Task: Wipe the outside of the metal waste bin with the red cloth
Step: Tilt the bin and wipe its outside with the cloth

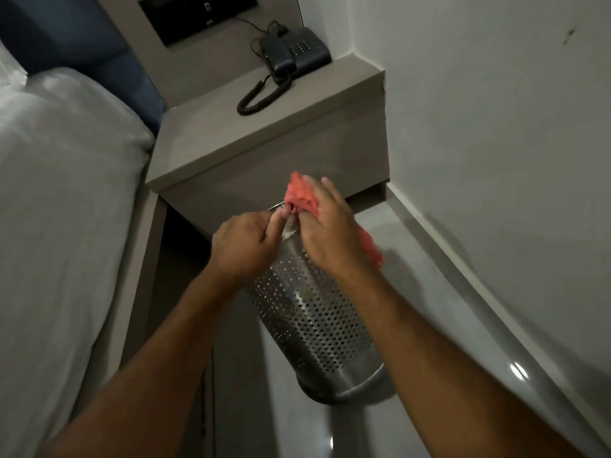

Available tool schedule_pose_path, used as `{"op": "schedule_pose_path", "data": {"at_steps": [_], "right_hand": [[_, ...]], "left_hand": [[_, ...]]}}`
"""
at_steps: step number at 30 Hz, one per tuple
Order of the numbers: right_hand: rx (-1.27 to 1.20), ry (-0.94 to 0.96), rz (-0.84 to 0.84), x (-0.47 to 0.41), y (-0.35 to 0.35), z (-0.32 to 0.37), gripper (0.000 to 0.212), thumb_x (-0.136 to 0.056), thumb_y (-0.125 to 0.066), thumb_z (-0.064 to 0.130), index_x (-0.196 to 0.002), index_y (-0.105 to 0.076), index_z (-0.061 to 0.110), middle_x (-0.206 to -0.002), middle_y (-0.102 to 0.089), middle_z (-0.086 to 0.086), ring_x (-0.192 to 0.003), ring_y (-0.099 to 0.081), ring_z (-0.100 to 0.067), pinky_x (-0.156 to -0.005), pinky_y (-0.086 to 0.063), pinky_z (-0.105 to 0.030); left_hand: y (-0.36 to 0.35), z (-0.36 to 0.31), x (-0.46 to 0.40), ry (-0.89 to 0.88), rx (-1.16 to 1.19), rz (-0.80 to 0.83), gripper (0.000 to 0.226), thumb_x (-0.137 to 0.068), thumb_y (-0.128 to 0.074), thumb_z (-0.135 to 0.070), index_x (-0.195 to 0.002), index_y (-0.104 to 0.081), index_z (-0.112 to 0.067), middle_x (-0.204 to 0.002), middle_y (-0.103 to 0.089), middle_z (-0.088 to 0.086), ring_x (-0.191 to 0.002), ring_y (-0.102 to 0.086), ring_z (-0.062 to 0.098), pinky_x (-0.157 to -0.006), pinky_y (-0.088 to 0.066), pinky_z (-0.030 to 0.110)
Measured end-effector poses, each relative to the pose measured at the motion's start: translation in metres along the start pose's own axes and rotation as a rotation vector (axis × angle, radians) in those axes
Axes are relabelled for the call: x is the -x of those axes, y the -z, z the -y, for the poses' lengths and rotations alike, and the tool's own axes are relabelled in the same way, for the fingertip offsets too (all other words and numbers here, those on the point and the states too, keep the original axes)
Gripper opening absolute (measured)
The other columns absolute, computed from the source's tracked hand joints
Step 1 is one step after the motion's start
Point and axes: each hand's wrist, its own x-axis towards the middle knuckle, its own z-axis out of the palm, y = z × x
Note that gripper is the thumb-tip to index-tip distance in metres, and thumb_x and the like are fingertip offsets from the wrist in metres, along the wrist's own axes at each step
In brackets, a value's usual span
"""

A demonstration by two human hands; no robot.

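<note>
A perforated metal waste bin (317, 328) stands on the glossy grey floor, tilted with its top leaning away from me. My left hand (243, 247) grips the bin's rim at the top left. My right hand (330, 233) presses the red cloth (302, 196) against the bin's upper rim and side. Part of the cloth hangs out behind the right wrist. The rim itself is mostly hidden by both hands.
A grey bedside table (264, 140) stands just behind the bin, with a dark corded telephone (291, 54) on it. A bed with white linen (56, 180) fills the left. A white wall (496, 127) and skirting close in on the right.
</note>
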Motion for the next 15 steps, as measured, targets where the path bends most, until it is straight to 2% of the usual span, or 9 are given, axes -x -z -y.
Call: {"op": "schedule_pose_path", "data": {"at_steps": [2,4,7,8,9,11,12,13,15], "right_hand": [[-0.007,-0.070,0.022,-0.011,-0.015,-0.006,0.050,-0.093,-0.042,0.058,-0.140,-0.049,0.040,-0.145,-0.052,0.000,-0.129,-0.051,-0.017,-0.108,-0.040,-0.043],[-0.131,-0.257,0.008,-0.017,-0.014,-0.017,0.047,-0.095,-0.043,0.064,-0.120,-0.066,0.032,-0.114,-0.069,0.003,-0.107,-0.063,-0.017,-0.098,-0.049,-0.044],[-0.199,-0.376,-0.007,-0.006,-0.008,-0.027,0.043,-0.098,-0.041,0.067,-0.114,-0.068,0.038,-0.092,-0.069,0.014,-0.100,-0.066,-0.018,-0.089,-0.050,-0.040],[-0.194,-0.298,-0.021,0.007,-0.014,-0.023,0.041,-0.097,-0.037,0.071,-0.117,-0.064,0.048,-0.097,-0.069,0.015,-0.103,-0.066,-0.014,-0.088,-0.051,-0.040],[-0.148,-0.151,-0.042,0.027,-0.024,-0.017,0.039,-0.097,-0.034,0.072,-0.127,-0.054,0.058,-0.116,-0.068,0.015,-0.115,-0.062,-0.013,-0.094,-0.051,-0.043],[0.072,0.213,-0.034,0.071,-0.052,-0.005,0.048,-0.101,-0.031,0.062,-0.149,-0.028,0.058,-0.157,-0.036,0.020,-0.147,-0.030,-0.014,-0.115,-0.030,-0.050],[0.159,0.317,-0.025,0.076,-0.060,-0.009,0.053,-0.101,-0.033,0.058,-0.153,-0.022,0.054,-0.163,-0.022,0.023,-0.152,-0.015,-0.014,-0.119,-0.018,-0.051],[0.164,0.322,0.000,0.067,-0.057,-0.011,0.056,-0.099,-0.035,0.057,-0.153,-0.021,0.053,-0.164,-0.018,0.023,-0.153,-0.011,-0.014,-0.120,-0.015,-0.050],[0.106,0.052,-0.011,0.029,-0.038,-0.011,0.051,-0.099,-0.036,0.059,-0.148,-0.037,0.046,-0.155,-0.043,0.008,-0.144,-0.036,-0.023,-0.117,-0.029,-0.047]], "left_hand": [[0.004,0.006,0.004,0.043,0.033,-0.018,0.057,-0.093,-0.033,-0.057,-0.054,-0.045,-0.017,-0.051,-0.051,-0.004,-0.064,-0.063,0.033,-0.061,-0.048,0.038],[0.008,0.016,0.011,0.079,0.071,-0.030,0.064,-0.092,-0.031,-0.059,-0.064,-0.059,-0.008,-0.058,-0.063,0.006,-0.066,-0.066,0.033,-0.066,-0.054,0.043],[0.008,0.022,0.016,0.084,0.083,-0.038,0.069,-0.091,-0.028,-0.061,-0.067,-0.061,-0.006,-0.059,-0.066,0.010,-0.061,-0.065,0.031,-0.065,-0.054,0.045],[0.009,0.021,0.014,0.088,0.083,-0.025,0.067,-0.091,-0.029,-0.061,-0.065,-0.060,-0.007,-0.059,-0.066,0.009,-0.062,-0.066,0.031,-0.065,-0.055,0.044],[0.009,0.019,0.012,0.104,0.082,-0.004,0.061,-0.090,-0.032,-0.060,-0.063,-0.059,-0.012,-0.060,-0.066,0.007,-0.065,-0.067,0.031,-0.066,-0.055,0.044],[0.010,0.020,0.005,0.133,0.118,0.049,0.038,-0.084,-0.044,-0.053,-0.059,-0.056,-0.026,-0.064,-0.066,0.000,-0.070,-0.068,0.030,-0.070,-0.057,0.044],[0.011,0.022,0.005,0.133,0.138,0.061,0.032,-0.082,-0.048,-0.050,-0.060,-0.056,-0.029,-0.066,-0.066,-0.003,-0.071,-0.068,0.028,-0.071,-0.057,0.045],[0.012,0.024,0.007,0.126,0.152,0.059,0.034,-0.084,-0.049,-0.050,-0.061,-0.057,-0.027,-0.065,-0.066,-0.003,-0.069,-0.067,0.028,-0.071,-0.057,0.046],[0.011,0.026,0.011,0.115,0.156,0.025,0.051,-0.091,-0.041,-0.054,-0.063,-0.057,-0.015,-0.059,-0.063,0.002,-0.063,-0.064,0.028,-0.067,-0.056,0.046]]}}
